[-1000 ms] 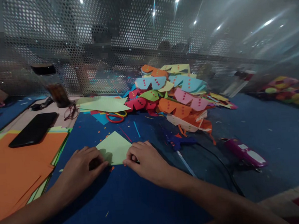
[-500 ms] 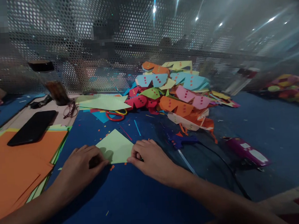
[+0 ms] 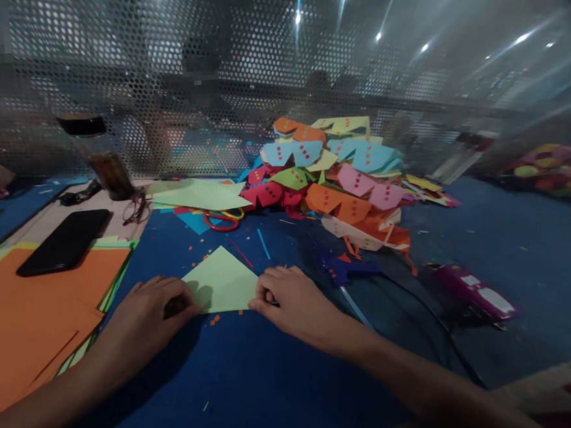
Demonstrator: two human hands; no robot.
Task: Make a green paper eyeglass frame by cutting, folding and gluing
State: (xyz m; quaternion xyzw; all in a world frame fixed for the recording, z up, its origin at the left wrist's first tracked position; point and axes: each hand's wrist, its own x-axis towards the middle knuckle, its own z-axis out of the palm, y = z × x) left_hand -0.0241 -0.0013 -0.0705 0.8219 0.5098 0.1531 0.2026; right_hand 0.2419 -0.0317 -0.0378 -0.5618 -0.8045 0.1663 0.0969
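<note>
A pale green sheet of paper (image 3: pixel 226 284), folded to a triangle with its point away from me, lies flat on the blue table (image 3: pixel 239 387). My left hand (image 3: pixel 167 307) pinches its left corner, thumb along the near folded edge. At the right corner, my right hand (image 3: pixel 289 298) has its fingers curled and thumb against the same edge. Both hands hide the paper's corners. Small orange scraps (image 3: pixel 215 320) lie just below the near edge.
Orange paper sheets (image 3: pixel 33 316) lie at left under a black phone (image 3: pixel 65 242). Behind are a jar (image 3: pixel 109 167) and scissors handles (image 3: pixel 222 221). Folded paper pieces (image 3: pixel 341 177) are heaped beyond. A blue glue gun (image 3: pixel 343 268) and a purple object (image 3: pixel 474 292) sit at right.
My hands have slid slightly apart along the paper's near edge, the left one leftward and the right one rightward. The paper stays folded in place.
</note>
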